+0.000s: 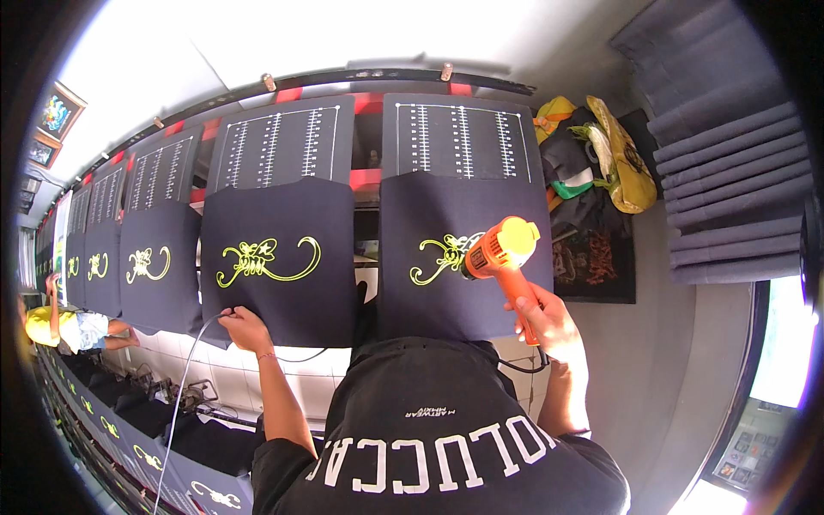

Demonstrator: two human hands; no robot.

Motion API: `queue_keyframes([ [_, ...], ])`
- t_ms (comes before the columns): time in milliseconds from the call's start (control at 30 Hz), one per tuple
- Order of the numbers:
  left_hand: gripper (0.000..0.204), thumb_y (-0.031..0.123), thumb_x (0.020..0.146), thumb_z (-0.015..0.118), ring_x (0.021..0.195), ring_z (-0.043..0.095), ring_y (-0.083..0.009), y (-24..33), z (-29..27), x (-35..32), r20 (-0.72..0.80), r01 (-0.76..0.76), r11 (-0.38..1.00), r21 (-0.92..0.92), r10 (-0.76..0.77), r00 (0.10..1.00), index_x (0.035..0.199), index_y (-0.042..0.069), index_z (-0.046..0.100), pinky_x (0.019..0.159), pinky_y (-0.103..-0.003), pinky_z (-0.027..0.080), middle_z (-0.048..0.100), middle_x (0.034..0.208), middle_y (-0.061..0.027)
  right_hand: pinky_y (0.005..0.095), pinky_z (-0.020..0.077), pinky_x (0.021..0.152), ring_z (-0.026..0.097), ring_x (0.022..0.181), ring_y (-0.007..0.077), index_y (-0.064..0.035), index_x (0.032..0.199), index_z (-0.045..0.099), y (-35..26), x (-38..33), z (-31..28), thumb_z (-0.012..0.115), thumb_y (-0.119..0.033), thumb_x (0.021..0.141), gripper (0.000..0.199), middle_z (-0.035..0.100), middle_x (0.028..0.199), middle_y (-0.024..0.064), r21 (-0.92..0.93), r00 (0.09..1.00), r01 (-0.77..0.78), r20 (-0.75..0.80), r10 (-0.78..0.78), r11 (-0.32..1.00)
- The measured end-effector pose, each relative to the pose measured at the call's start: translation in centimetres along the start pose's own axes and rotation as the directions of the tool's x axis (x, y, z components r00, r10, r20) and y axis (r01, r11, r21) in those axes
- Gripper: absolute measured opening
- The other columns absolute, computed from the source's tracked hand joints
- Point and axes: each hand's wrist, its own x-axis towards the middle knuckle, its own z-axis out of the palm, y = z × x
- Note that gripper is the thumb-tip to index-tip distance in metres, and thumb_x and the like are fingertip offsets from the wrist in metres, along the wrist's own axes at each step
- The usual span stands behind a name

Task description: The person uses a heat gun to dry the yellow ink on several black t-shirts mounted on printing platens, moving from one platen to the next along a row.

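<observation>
We hold an orange heat gun [499, 251] with a yellow rear cap in our right hand [542, 319], fingers clenched around its grip, its black cord hanging from the handle base near our wrist. The nozzle points toward nine o'clock, just over the yellow-green ornamental print [439, 254] on the dark garment [463, 300] stretched over the right-hand pallet [462, 142]; we cannot tell whether the nozzle touches the fabric. Our left hand [243, 326] rests at the lower edge of the neighbouring dark garment [279, 257], which carries the same curling print, and its fingers close on a thin white cord [182, 386] that trails down toward seven o'clock.

Both pallets show white ruler-like scales above the garments. Farther toward nine o'clock, a row of further printed garments [148, 262] runs off along the table. At eight o'clock another person in a yellow shirt [41, 324] leans over the row. At two o'clock a heap of yellow and dark bags [601, 154] lies beside a stack of folded dark fabric [730, 172].
</observation>
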Motion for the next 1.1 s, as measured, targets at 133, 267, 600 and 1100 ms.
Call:
queue_keyframes([
  [133, 0.026, 0.024, 0.093, 0.046, 0.085, 0.066, -0.0359, -0.1, 0.1, 0.1, -0.010, -0.008, 1.000, 0.000, 0.008, 1.000, 0.106, 0.002, 0.051, 0.074, -0.046, 0.049, 0.069, 0.094, -0.0140, 0.0231, 0.0426, 0.048, 0.052, 0.053, 0.0076, 0.0016, 0.115, 0.058, 0.3, 0.9, 1.3, 0.055, -0.022, 0.098, 0.029, 0.056, 0.065, 0.0027, -0.065, 0.998, 0.038, -0.049, -0.042, 0.997],
  [267, 0.025, 0.024, 0.093, 0.046, 0.084, 0.066, -0.0360, 0.0, 0.0, 0.1, -0.006, -0.004, 1.000, -0.006, 0.004, 1.000, 0.106, 0.003, 0.051, 0.073, -0.046, 0.049, 0.069, 0.092, -0.0143, 0.0234, 0.0456, 0.052, 0.056, 0.058, 0.0078, 0.0001, 0.112, 0.059, -0.1, 0.9, 1.1, 0.055, -0.023, 0.098, 0.027, 0.060, 0.072, 0.0040, -0.007, 0.997, 0.025, 0.068, -0.024, 1.000],
  [600, 0.026, 0.024, 0.092, 0.047, 0.087, 0.065, -0.0398, 0.5, -0.2, 0.0, -0.005, 0.018, 0.999, -0.046, -0.018, 1.000, 0.105, 0.002, 0.052, 0.076, -0.049, 0.048, 0.068, 0.094, -0.0199, 0.0243, 0.0464, 0.051, 0.056, 0.060, 0.0085, 0.0030, 0.126, 0.055, -1.0, 3.8, 2.4, 0.053, -0.022, 0.099, 0.037, 0.062, 0.084, 0.0059, -0.079, 0.991, 0.122, -0.046, -0.126, 0.989],
  [1100, 0.026, 0.024, 0.093, 0.046, 0.084, 0.066, -0.0340, 0.3, -0.3, 0.2, 0.032, 0.052, 0.998, -0.032, -0.051, 0.998, 0.107, 0.003, 0.051, 0.074, -0.046, 0.049, 0.068, 0.091, -0.0125, 0.0220, 0.0418, 0.048, 0.053, 0.055, 0.0073, 0.0009, 0.113, 0.058, -1.7, 4.3, 2.8, 0.053, -0.025, 0.099, 0.029, 0.057, 0.068, 0.0023, 0.030, 0.993, 0.114, 0.019, -0.114, 0.993],
])
